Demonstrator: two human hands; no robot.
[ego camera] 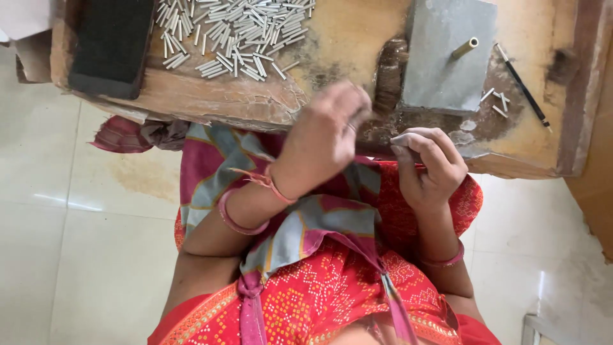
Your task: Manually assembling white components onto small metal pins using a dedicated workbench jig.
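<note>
1. Head view, carrying surface: a worn wooden workbench (191, 96) spans the top of the frame. Its near edge is chipped and uneven and runs just above both hands.
2. Left hand (325, 134): raised at the near edge of the workbench, roughly mid-width, blurred. Fingers are curled inward; whether they grip anything cannot be told.
3. Right hand (428, 166): just beside the left hand, at the near edge below the grey slab (440, 57). Fingers are curled with the thumb pressed toward the fingertips; any item pinched there is too small to make out.
4. Open room between the hands: a narrow gap; they do not touch.
5. Grey slab: lies flat toward the right end of the workbench. A short brass-coloured tube (465, 48) lies on its upper part.
6. Loose pieces: a few small metal rods (498, 101) lie on the wood just right of the slab's lower corner, near the right hand.
7. Dark thin stick (523, 86): lies diagonally to the right of the slab, close to the raised right-hand border of the workbench.
8. Heap of metal rods (236, 32): a large pile spread across the far-left area, well apart from both hands.
9. Black block (112, 45): sits at the left end, just beside the heap.
10. Containers: the rods lie loose on the wood.
11. Below the bench edge: red patterned clothing (332, 281) and pale tiled floor (76, 223) on both sides.
</note>
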